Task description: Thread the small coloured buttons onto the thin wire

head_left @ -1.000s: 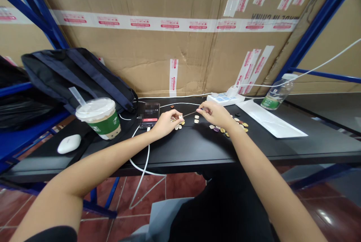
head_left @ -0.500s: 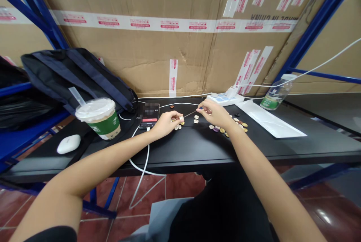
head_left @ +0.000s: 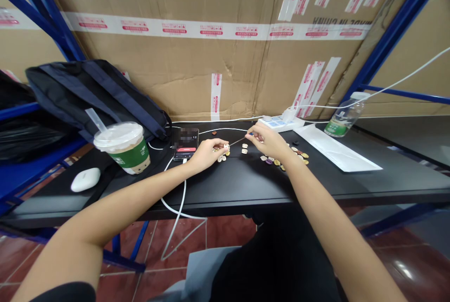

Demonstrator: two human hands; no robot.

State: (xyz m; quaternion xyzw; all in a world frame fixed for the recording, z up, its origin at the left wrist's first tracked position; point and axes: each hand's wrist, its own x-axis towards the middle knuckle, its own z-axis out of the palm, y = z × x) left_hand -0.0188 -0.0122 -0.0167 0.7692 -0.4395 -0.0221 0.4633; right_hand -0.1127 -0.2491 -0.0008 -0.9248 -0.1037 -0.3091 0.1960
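From my end, I have the left hand in a near-closed pinch, fingertips on a small pale button, probably to steady it against the thin rod. The right hand closes its fingers around the rod's far end, leaving the shaft bare and slanting down to the button; whether its tip touches or enters, I cannot tell.

Some loose buttons lie just beneath the left fingers, within easy reach, I judge. A pale pair sits on the table between the hands, and mixed-colour ones spread beside and under the right wrist. The phone lies left of the work, its cable trailing over the table edge.
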